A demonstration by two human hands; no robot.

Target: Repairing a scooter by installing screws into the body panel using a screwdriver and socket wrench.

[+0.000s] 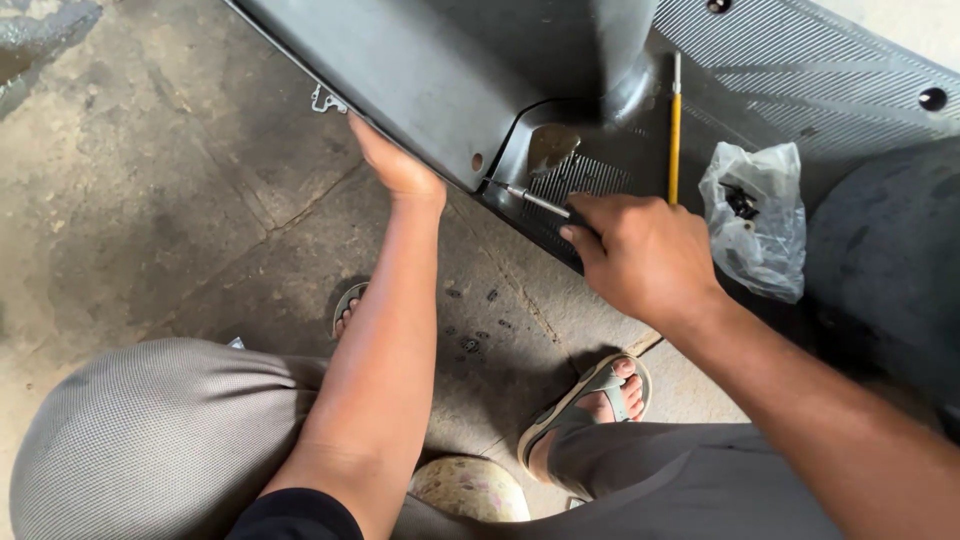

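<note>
My right hand [640,255] grips a screwdriver [530,197] whose metal shaft points up-left, its tip at the edge of a grey plastic scooter body panel [420,70]. The fingers of my left hand [395,165] reach under the panel's lower edge and press against it; they are partly hidden. The panel lies tilted over the ribbed black footboard [790,70].
A second screwdriver with a yellow handle [675,130] lies on the footboard. Beside it sits a clear plastic bag [755,215] with small dark parts. Several small screws [470,335] lie on the cracked concrete floor [150,200]. My sandalled foot [595,400] and knees are below.
</note>
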